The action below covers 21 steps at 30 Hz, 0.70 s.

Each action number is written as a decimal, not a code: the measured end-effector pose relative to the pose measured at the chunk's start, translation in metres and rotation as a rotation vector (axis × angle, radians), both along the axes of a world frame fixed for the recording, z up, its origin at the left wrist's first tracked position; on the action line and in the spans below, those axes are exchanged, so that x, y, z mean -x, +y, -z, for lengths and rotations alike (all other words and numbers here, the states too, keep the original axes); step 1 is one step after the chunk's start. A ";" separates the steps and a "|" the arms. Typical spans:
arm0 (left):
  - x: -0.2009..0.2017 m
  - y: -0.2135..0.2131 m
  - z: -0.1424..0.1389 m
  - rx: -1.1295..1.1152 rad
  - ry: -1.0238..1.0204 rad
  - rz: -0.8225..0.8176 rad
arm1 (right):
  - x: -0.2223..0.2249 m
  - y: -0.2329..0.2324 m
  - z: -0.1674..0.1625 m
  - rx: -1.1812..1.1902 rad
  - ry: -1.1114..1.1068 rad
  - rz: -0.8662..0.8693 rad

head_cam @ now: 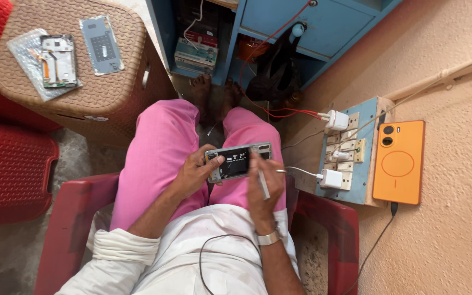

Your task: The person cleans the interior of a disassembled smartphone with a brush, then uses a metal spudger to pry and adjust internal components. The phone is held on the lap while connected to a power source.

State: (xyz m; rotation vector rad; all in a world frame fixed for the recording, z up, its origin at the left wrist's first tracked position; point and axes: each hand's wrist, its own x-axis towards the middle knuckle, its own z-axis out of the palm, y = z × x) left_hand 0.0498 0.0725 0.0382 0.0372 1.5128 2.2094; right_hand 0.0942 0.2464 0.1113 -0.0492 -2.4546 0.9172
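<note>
Wall (454,240): rough peach plaster, daylit.
Floor (1,257): grey concrete.
Seat: red plastic chair (66,218).
Left: brown woven stool (113,82).
Ahead: blue cabinet (323,24).

I see the open phone (238,161) over my lap, between my left hand (195,172) and right hand (263,183), the stool (110,87) to the left holding two phone parts (58,60), and the wall board (350,150) to the right.

Glossy-screened phone (237,161), woven plastic stool (83,71)
</note>
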 end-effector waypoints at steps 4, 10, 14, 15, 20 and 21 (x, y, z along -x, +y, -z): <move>-0.001 -0.002 -0.001 0.002 0.026 -0.005 | -0.001 -0.003 0.000 -0.031 0.039 -0.054; 0.000 -0.004 -0.005 0.012 -0.011 -0.012 | 0.002 0.003 -0.001 -0.030 0.020 0.014; -0.001 -0.003 -0.006 0.005 -0.005 -0.010 | 0.001 0.007 -0.003 -0.031 0.044 -0.046; 0.000 -0.003 -0.006 0.006 -0.010 -0.006 | 0.001 0.006 -0.003 -0.027 0.056 -0.086; 0.002 -0.005 -0.008 0.020 -0.013 -0.024 | 0.004 0.005 -0.005 -0.028 0.025 -0.020; 0.001 -0.003 -0.008 0.023 -0.013 -0.023 | 0.002 0.005 -0.006 -0.033 0.030 -0.067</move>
